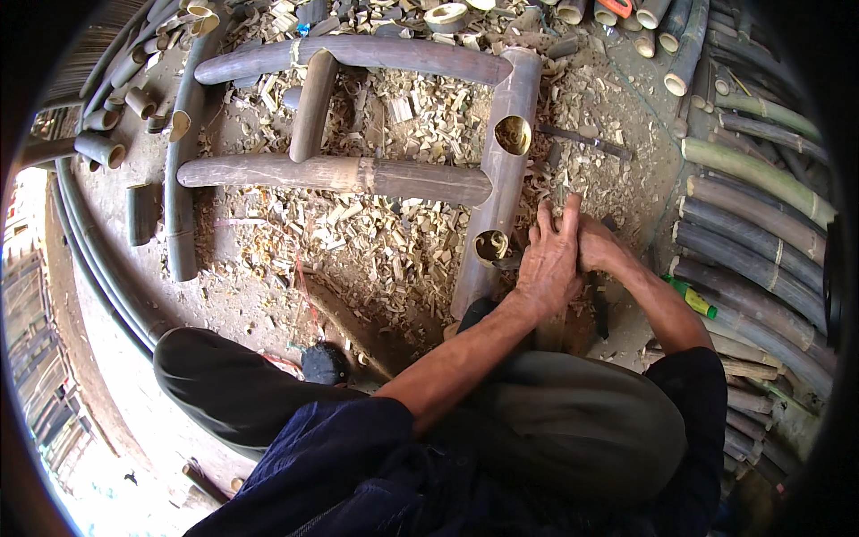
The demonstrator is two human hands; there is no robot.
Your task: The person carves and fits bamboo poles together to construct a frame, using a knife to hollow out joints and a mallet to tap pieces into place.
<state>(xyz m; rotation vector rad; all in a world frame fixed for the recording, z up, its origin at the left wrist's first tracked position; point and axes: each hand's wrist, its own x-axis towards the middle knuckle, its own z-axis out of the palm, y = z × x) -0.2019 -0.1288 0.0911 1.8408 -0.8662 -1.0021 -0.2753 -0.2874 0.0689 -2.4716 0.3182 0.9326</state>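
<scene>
My left hand lies beside the holed bamboo post, fingers stretched forward and a little apart. Pressed against it is my right hand, its fingers mostly hidden behind the left. Whatever the right hand grips is covered. Below the hands a greyish bamboo piece shows in part, along with a dark narrow thing whose kind I cannot make out. The post has two round cut openings and joins two curved bamboo rails, with a short bamboo crosspiece between them.
Another bamboo post closes the frame's left side. Wood chips cover much of the floor. Stacked bamboo poles line the right; short bamboo tubes lie at the left. A dark flat bar rests beyond my hands.
</scene>
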